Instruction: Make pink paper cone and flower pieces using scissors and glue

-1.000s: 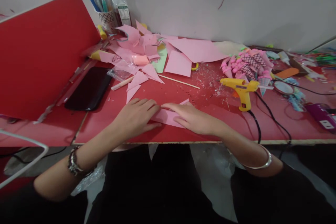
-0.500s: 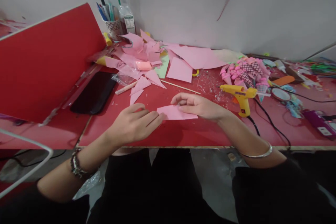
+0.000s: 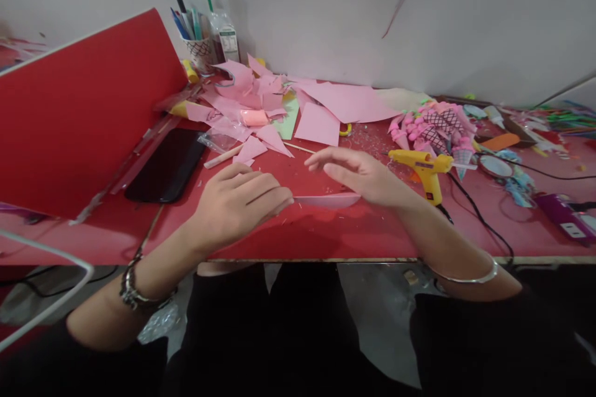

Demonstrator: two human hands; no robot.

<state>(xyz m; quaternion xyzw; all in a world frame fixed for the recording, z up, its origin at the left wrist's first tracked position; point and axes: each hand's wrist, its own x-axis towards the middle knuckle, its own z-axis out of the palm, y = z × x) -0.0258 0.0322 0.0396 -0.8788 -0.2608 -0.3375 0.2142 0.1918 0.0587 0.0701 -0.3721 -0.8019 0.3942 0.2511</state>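
Left hand (image 3: 237, 198), right hand (image 3: 361, 175): each tight on pink paper (image 3: 328, 200); bottle label (image 3: 229, 38) blurred

Soft even light (edges bowed, blurred).

No text can be read anywhere. Well beyond the fingers (image 3: 274, 197) of the left hand (image 3: 237, 198), at the back of the worktop (image 3: 326, 236), a clear bottle (image 3: 221, 12) carries a white and green label (image 3: 229, 42) whose print is too small to make out. Far to the right of the right hand (image 3: 367, 175), a purple device (image 3: 565, 214) bears a white patch (image 3: 577, 231) with blurred marks. The pink paper (image 3: 326, 200) pinched between both hands shows only a plain edge.
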